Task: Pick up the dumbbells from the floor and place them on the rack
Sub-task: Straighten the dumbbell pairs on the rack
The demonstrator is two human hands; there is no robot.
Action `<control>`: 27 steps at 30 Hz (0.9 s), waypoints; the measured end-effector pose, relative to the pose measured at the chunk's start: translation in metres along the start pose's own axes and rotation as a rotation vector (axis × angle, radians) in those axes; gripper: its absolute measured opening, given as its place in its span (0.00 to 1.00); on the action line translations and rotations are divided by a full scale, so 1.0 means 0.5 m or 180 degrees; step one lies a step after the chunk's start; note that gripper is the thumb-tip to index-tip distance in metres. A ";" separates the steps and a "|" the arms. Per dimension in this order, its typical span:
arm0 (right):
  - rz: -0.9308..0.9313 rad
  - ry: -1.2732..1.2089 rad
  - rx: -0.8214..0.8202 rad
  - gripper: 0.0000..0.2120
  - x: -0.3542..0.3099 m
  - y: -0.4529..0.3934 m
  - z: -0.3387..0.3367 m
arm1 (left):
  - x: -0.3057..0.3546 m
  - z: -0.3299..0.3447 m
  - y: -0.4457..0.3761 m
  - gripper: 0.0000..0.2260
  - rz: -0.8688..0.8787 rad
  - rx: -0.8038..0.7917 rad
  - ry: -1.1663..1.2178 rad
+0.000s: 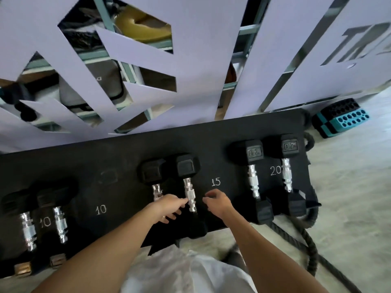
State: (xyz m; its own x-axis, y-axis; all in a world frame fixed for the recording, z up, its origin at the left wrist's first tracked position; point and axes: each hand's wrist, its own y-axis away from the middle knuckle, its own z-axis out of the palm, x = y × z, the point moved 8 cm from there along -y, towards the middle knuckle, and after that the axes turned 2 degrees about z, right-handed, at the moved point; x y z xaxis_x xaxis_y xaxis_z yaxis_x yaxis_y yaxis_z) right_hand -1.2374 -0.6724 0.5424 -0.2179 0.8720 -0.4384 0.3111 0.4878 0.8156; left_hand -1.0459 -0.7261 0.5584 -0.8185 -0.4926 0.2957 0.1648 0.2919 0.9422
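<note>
1. A pale floor runs under a lilac cut-out wall panel; against the panel stands the black rack, chalked 10, 15 and 20.
2. At the rack's left end lie two dumbbells, the 10 pair, side by side with handles pointing toward the person.
3. Near the rack's middle, left of the "15" mark, lies the left 15 dumbbell; its near end is hidden by the left hand.
4. The left hand rests on that handle with fingers loosely curled, its fingertips touching the next handle; it grips nothing that I can make out.
5. Just beside it lies the right 15 dumbbell, seated on the rack between the two hands.
6. The right hand hovers just right of that handle, fingers relaxed and apart from it, empty.
7. At the rack's right end lie two more, the 20 pair.
8. Past that end a teal block sits on the floor, and a dark rope trails below the rack's corner.
9. Judgement: the step looks like letting go of the 15 pair just set down. All six in view are racked, so the task seems near done.
10. Next move: draw both hands clear without nudging the handles, then check the floor for any left.
</note>
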 end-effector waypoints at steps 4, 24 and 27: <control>-0.0214 -0.0020 0.0014 0.09 0.069 0.015 -0.105 | 0.075 0.121 0.020 0.15 0.0244 0.0184 0.0202; -0.0603 0.0355 -0.0059 0.06 0.197 0.057 -0.429 | 0.216 0.397 0.082 0.13 0.0600 0.0410 0.0661; -0.0550 0.0343 0.0000 0.05 0.200 0.049 -0.447 | 0.239 0.397 0.065 0.13 0.0602 0.0343 0.0645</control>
State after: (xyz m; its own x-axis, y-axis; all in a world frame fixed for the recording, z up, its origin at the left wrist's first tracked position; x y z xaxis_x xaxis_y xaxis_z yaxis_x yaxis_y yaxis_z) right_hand -1.4584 -0.5826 0.6034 -0.3658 0.7657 -0.5290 0.2604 0.6299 0.7317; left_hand -1.2479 -0.6127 0.5931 -0.6504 -0.5717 0.5001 0.2357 0.4740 0.8484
